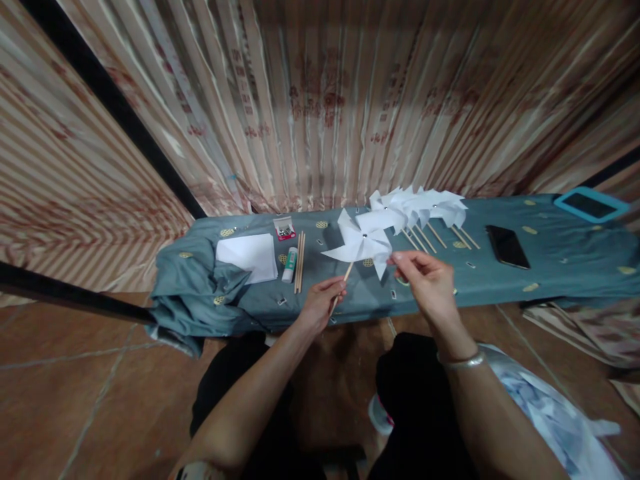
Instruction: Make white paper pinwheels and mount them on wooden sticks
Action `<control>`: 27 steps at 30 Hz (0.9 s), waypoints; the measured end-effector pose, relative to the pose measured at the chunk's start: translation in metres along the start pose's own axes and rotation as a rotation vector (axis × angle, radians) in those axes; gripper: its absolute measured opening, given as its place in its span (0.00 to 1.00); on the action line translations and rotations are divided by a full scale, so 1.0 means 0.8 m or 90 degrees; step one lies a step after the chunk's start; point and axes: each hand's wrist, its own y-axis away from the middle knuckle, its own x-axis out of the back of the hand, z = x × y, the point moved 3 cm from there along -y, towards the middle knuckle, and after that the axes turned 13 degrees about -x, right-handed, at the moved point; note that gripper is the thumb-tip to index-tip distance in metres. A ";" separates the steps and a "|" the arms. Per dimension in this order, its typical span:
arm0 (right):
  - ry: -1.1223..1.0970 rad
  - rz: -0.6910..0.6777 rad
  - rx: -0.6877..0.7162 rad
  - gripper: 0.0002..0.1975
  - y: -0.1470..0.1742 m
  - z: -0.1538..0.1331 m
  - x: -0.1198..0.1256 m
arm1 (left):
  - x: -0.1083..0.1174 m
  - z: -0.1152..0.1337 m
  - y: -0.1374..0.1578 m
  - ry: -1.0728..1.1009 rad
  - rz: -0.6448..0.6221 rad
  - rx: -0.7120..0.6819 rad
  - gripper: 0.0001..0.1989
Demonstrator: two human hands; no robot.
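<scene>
A white paper pinwheel (361, 244) with a dark pin at its centre is held up over the front of the cloth-covered table. My left hand (323, 301) is closed around its wooden stick, below the blades. At the pinwheel's right side, the thumb and fingertips of my right hand (424, 275) pinch the edge of one blade. Behind it, several finished-looking pinwheels (425, 203) lie overlapping in a row, their sticks pointing toward me.
Left of my hands lie a stack of white paper (247, 257), a red box of pins (285, 229), a glue stick (289, 265) and loose wooden sticks (300, 263). A phone (507, 247) and blue-framed tablet (592, 204) lie right. A plastic bag (545, 413) is on the floor.
</scene>
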 end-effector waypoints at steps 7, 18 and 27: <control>-0.094 0.069 -0.065 0.25 -0.041 0.038 0.019 | -0.001 -0.002 0.001 0.012 -0.021 0.000 0.11; -0.221 -0.014 -0.231 0.22 -0.041 0.035 -0.017 | -0.006 -0.018 0.003 -0.028 -0.067 0.003 0.14; -0.268 -0.037 -0.241 0.18 -0.040 0.037 -0.022 | -0.011 -0.024 0.007 -0.048 -0.070 0.025 0.15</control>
